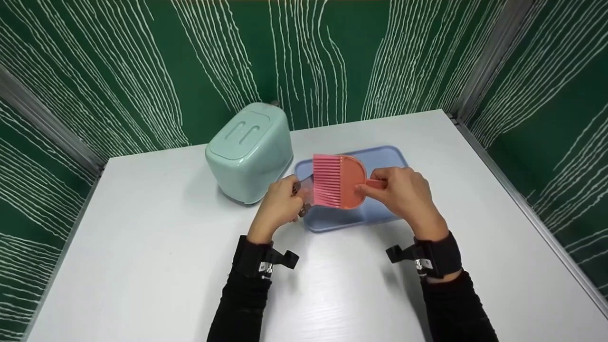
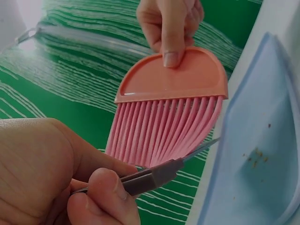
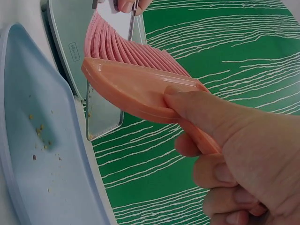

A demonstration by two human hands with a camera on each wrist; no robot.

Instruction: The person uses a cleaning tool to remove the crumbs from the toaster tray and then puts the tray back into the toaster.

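My right hand (image 1: 401,192) pinches the short handle of an orange brush (image 1: 352,183), thumb laid on its flat head. The brush's pink silicone bristles point left, against or just over a thin shiny crumb tray (image 3: 104,115). My left hand (image 1: 279,203) grips that crumb tray by its dark brown end (image 2: 154,178). A few crumbs cling to the crumb tray's face in the right wrist view. Beneath both hands lies a shallow blue tray (image 1: 392,154), with small brown crumbs (image 2: 258,157) scattered on it. The brush hides part of the crumb tray in the head view.
A mint-green toaster-like appliance (image 1: 251,154) with two slot shapes on top stands left of the blue tray, close to its edge. Everything rests on a white table (image 1: 156,247). Green panels with white lines (image 1: 313,61) rise behind and at both sides.
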